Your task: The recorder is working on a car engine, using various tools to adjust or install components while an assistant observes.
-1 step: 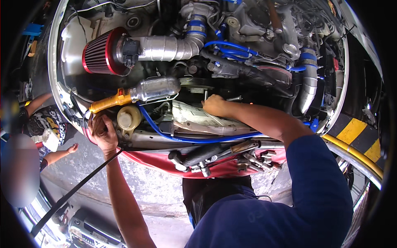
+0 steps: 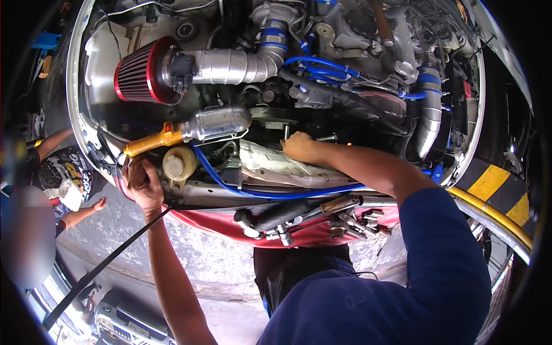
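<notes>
My left hand [image 2: 142, 181] is closed at the left front of the engine bay, just below the yellow handle of a work lamp [image 2: 155, 140]; what its fingers hold is unclear. Beside it sits a cream reservoir cap [image 2: 178, 164]. My right hand [image 2: 300, 147] grips a chrome tool [image 2: 326, 137] low in the bay, below a grooved pulley [image 2: 270, 115]. A pale printed sheet [image 2: 259, 158] and a long blue hose [image 2: 270, 194] lie under that hand and forearm.
Wrenches, sockets and handled tools [image 2: 276, 218] rest on a red cover [image 2: 201, 221] along the front edge. An intake pipe [image 2: 230, 66] with red-rimmed filter [image 2: 138, 75] crosses the bay. A co-worker's arm [image 2: 80, 215] is at left. A black rod [image 2: 115, 256] slants down left.
</notes>
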Demonstrator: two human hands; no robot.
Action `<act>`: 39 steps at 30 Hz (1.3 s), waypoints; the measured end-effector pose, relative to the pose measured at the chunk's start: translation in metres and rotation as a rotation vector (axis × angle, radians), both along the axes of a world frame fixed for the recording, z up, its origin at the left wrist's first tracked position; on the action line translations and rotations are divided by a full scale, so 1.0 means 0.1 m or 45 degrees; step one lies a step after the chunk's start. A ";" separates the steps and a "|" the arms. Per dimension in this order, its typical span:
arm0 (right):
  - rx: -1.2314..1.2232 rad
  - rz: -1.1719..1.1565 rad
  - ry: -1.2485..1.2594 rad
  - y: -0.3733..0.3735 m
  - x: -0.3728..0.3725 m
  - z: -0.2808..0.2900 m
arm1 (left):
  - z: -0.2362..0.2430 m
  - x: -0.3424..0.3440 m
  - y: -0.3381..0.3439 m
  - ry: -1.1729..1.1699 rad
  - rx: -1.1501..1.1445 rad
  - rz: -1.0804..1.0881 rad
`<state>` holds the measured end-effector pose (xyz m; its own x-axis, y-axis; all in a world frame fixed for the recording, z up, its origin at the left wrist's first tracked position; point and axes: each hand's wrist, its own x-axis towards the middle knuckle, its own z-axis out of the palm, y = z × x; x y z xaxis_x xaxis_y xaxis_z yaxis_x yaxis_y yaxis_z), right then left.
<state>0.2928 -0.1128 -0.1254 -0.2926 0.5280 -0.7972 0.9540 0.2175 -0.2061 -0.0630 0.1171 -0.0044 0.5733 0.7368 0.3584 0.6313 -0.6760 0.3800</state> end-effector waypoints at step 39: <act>-0.004 -0.723 -0.184 -0.76 0.71 0.82 | 0.16 0.22 -0.02 -0.119 -0.009 0.000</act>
<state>0.3637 -0.1893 -0.0437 0.1471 0.5679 -0.8099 0.9395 -0.3363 -0.0652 -0.0411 0.1148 0.0118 0.5376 0.7396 0.4049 0.5931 -0.6730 0.4420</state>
